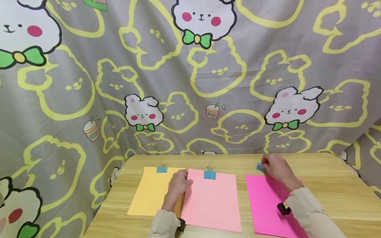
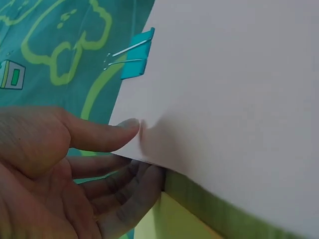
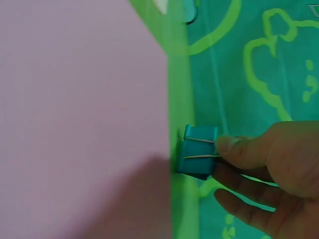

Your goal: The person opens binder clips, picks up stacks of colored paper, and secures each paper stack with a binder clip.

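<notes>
The left hand (image 1: 177,185) is at the upper left corner of the light pink paper (image 1: 212,205); in the left wrist view its thumb lies on top of the sheet (image 2: 229,99) and the fingers are under the edge. A blue binder clip (image 1: 209,175) grips that paper's top edge. Behind the magenta paper (image 1: 268,205), the right hand (image 1: 276,168) pinches another blue clip (image 1: 260,166) between thumb and fingers. The right wrist view has this clip (image 3: 199,149) held by its wire handles, off the paper's edge.
Yellow-orange paper (image 1: 154,191) with a blue clip (image 1: 162,169) at its top edge lies on the left of the wooden table (image 1: 336,185). A patterned curtain (image 1: 232,82) hangs behind the table. Dark devices are strapped at both wrists.
</notes>
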`<state>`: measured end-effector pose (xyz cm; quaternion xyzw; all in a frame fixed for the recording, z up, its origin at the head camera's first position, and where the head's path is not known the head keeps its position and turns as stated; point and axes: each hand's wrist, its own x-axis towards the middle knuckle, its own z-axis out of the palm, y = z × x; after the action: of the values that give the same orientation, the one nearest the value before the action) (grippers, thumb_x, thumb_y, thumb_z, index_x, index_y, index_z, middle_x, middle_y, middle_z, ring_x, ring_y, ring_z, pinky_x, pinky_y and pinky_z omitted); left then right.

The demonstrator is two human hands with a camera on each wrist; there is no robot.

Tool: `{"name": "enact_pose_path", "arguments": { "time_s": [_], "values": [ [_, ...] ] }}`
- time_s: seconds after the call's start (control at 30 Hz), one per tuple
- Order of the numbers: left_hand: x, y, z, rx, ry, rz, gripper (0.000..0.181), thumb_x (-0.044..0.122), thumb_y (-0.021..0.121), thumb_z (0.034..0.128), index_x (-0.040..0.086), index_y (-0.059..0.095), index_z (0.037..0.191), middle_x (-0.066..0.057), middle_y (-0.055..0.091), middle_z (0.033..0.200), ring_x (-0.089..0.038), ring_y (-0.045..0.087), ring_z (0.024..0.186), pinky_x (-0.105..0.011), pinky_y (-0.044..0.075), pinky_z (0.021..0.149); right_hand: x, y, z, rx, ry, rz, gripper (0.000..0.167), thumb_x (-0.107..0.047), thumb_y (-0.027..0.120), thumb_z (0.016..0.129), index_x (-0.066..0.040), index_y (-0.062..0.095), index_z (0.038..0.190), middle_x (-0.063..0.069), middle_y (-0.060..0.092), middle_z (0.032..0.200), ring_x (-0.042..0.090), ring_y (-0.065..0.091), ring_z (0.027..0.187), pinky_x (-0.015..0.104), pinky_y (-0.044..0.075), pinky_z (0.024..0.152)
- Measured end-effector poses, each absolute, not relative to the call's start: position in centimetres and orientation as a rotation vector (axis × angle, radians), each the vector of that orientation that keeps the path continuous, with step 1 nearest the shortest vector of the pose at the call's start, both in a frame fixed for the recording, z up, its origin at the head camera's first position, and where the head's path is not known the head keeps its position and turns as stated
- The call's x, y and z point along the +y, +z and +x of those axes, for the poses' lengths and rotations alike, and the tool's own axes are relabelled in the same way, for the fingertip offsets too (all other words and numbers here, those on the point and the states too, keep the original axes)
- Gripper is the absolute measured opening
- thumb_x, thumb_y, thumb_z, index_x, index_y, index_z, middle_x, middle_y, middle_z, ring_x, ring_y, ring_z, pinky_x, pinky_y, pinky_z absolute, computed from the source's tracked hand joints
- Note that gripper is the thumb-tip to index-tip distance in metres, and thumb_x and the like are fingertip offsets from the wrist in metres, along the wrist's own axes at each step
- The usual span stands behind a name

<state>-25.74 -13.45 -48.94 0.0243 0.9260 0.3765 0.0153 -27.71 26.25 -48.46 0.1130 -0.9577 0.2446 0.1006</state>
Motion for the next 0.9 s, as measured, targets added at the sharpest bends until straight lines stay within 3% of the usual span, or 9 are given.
{"name": "enact_pose_path", "arguments": {
  "time_s": [0.13,0.27,0.47,0.6,0.9],
  "values": [
    [-14.2,-48.4,-25.6,2.774,1.224,0.123,0.038,0.009,0.075,0.0924,-0.006,0.064,0.126,-0.013,0.066,0.087,-0.020,0.058,0.066,-0.031,0.050,0.056,26.5,-47.8,-26.7,-2.782,0.751,0.320,0.014,0.001,0.079,0.084,-0.005,0.067,0.080,0.004,0.065,0.079,0.022,0.056,0.071,0.040,0.048,0.062],
    [-14.7,-47.5,-25.6,2.709,1.238,0.105,0.057,0.011,0.075,0.0938,-0.010,0.052,0.141,-0.018,0.065,0.097,-0.024,0.062,0.068,-0.036,0.056,0.060,26.8,-47.2,-25.2,-2.691,0.758,0.305,0.017,0.001,0.082,0.081,-0.005,0.067,0.076,0.016,0.065,0.093,0.036,0.062,0.085,0.049,0.051,0.069],
    [-14.7,-46.9,-25.5,2.680,1.214,0.103,0.055,0.013,0.075,0.0943,-0.008,0.053,0.140,-0.018,0.064,0.099,-0.025,0.063,0.072,-0.039,0.058,0.064,27.5,-46.2,-23.1,-2.573,0.769,0.233,0.019,0.002,0.084,0.078,-0.005,0.067,0.074,0.026,0.059,0.109,0.048,0.058,0.100,0.061,0.049,0.078],
    [-14.7,-46.7,-25.4,2.672,1.199,0.127,0.054,0.013,0.075,0.0942,-0.008,0.053,0.140,-0.019,0.064,0.100,-0.026,0.063,0.075,-0.041,0.059,0.068,28.2,-45.2,-21.8,-2.641,0.794,0.182,0.018,0.000,0.083,0.082,-0.005,0.066,0.076,0.034,0.058,0.120,0.055,0.055,0.107,0.066,0.047,0.082],
    [-15.0,-46.3,-25.1,2.655,1.192,0.186,0.056,0.013,0.075,0.0935,-0.011,0.053,0.138,-0.019,0.064,0.101,-0.027,0.064,0.077,-0.042,0.059,0.071,29.8,-44.0,-19.6,-2.684,0.858,0.119,0.013,-0.002,0.080,0.085,-0.007,0.069,0.081,0.027,0.069,0.107,0.048,0.067,0.094,0.052,0.059,0.071]
  ]
}}
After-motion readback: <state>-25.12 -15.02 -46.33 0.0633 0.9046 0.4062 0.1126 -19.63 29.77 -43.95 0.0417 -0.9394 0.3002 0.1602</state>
